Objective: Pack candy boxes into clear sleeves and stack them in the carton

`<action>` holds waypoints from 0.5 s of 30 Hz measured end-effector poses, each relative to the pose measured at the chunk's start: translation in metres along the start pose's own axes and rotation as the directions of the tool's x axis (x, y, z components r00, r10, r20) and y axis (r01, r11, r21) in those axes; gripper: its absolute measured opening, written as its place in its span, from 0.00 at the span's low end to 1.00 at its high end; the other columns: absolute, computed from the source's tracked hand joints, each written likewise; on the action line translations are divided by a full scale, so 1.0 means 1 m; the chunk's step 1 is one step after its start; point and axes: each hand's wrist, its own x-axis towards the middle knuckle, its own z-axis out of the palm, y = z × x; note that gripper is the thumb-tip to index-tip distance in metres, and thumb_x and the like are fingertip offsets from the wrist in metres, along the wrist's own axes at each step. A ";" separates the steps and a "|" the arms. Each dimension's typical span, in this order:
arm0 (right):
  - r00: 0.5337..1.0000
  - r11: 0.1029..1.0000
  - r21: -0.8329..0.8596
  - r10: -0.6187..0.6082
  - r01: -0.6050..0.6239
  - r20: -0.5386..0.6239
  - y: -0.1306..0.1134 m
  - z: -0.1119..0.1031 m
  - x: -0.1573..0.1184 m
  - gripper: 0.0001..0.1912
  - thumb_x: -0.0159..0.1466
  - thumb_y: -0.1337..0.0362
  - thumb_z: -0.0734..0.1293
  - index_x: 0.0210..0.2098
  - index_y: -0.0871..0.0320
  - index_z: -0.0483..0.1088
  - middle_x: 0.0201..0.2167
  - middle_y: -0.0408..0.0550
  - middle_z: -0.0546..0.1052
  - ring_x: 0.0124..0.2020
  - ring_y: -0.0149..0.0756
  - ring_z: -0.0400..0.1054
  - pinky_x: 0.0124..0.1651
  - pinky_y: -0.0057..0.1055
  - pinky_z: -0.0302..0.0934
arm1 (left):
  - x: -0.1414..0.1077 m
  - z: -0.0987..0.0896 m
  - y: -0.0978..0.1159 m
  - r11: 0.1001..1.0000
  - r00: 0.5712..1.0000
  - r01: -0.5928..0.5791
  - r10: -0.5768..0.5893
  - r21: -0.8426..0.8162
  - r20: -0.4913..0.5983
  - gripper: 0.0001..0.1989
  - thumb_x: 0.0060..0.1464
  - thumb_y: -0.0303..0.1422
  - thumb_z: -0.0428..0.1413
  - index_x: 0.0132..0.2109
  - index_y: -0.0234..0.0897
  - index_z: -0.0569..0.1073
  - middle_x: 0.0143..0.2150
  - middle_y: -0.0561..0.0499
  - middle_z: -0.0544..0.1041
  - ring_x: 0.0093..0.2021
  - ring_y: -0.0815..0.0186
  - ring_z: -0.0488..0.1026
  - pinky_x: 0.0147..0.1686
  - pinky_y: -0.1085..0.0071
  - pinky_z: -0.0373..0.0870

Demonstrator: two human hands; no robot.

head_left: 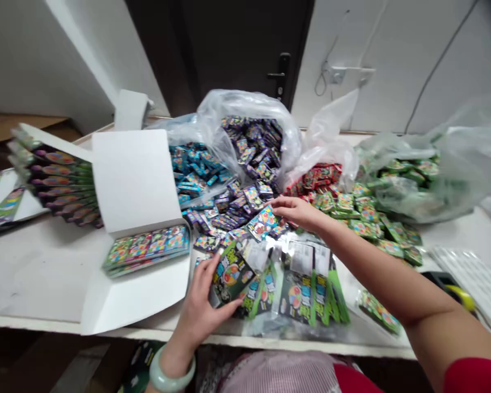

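White box [137, 180] between left hand [202, 297] and bare tabletop [36, 281]

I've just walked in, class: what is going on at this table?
A person's left hand holds a dark printed pack, while the right hand holds a small blue packet. Loose packets lie heaped in front of plastic bags. An open white box on the left holds more packets.

A round, pale green bangle [169, 383] is at seven o'clock, a red sleeve [477, 376] at four, and pinkish, stripy clothes [282, 375] at six.
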 end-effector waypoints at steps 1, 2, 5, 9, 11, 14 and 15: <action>1.000 1.000 -0.016 0.014 -0.014 -0.020 0.009 -0.009 -0.015 0.13 0.60 0.68 0.65 0.44 0.60 0.75 0.32 0.45 0.75 0.24 0.25 0.63 0.28 0.24 0.64 | 0.002 0.002 0.001 1.000 1.000 -0.013 0.013 0.013 0.006 0.45 0.49 0.44 0.62 0.68 0.46 0.49 0.59 0.42 0.62 0.59 0.50 0.63 0.58 0.49 0.64; 0.999 0.999 -0.046 0.024 -0.026 -0.042 0.018 -0.018 -0.029 0.14 0.60 0.68 0.65 0.45 0.60 0.75 0.32 0.45 0.75 0.24 0.25 0.63 0.28 0.24 0.64 | 0.004 0.004 0.002 0.999 1.000 -0.024 0.024 0.025 0.012 0.45 0.49 0.44 0.62 0.68 0.46 0.49 0.59 0.42 0.62 0.59 0.50 0.63 0.58 0.49 0.64; 0.990 0.978 -0.196 0.044 -0.070 -0.131 0.053 -0.036 -0.062 0.14 0.61 0.67 0.65 0.46 0.61 0.73 0.32 0.46 0.76 0.27 0.28 0.66 0.32 0.27 0.64 | 0.012 0.013 0.008 0.996 0.998 -0.060 0.057 0.060 0.040 0.44 0.49 0.46 0.61 0.68 0.46 0.50 0.58 0.42 0.63 0.58 0.50 0.64 0.58 0.48 0.63; 0.982 0.893 -0.439 0.014 -0.097 -0.188 0.094 -0.040 -0.091 0.09 0.62 0.69 0.65 0.42 0.62 0.74 0.38 0.50 0.79 0.38 0.35 0.71 0.44 0.33 0.65 | 0.024 0.028 0.021 0.986 0.982 -0.150 0.139 0.078 0.131 0.44 0.49 0.48 0.61 0.68 0.46 0.50 0.58 0.42 0.62 0.58 0.48 0.64 0.57 0.47 0.64; 0.979 0.833 -0.551 -0.072 -0.045 -0.190 0.104 -0.036 -0.103 0.11 0.64 0.66 0.64 0.45 0.61 0.73 0.44 0.54 0.77 0.45 0.40 0.70 0.50 0.37 0.62 | 0.028 0.032 0.027 0.981 0.972 -0.179 0.164 0.076 0.168 0.44 0.49 0.48 0.61 0.68 0.46 0.50 0.57 0.43 0.63 0.57 0.49 0.64 0.57 0.48 0.64; 0.971 0.732 -0.681 -0.178 0.024 -0.158 0.109 -0.027 -0.120 0.25 0.62 0.57 0.68 0.55 0.61 0.67 0.55 0.59 0.71 0.56 0.46 0.63 0.58 0.44 0.56 | 0.031 0.035 0.032 0.981 0.971 -0.175 0.157 0.086 0.182 0.44 0.49 0.48 0.61 0.68 0.46 0.50 0.56 0.43 0.63 0.57 0.50 0.64 0.57 0.49 0.65; 0.974 0.700 -0.714 -0.183 0.036 -0.130 0.109 -0.024 -0.125 0.32 0.59 0.53 0.71 0.58 0.61 0.64 0.58 0.61 0.67 0.59 0.49 0.60 0.60 0.47 0.54 | 0.031 0.035 0.032 0.981 0.970 -0.172 0.153 0.090 0.187 0.45 0.49 0.48 0.61 0.68 0.46 0.50 0.56 0.43 0.63 0.57 0.50 0.64 0.57 0.49 0.64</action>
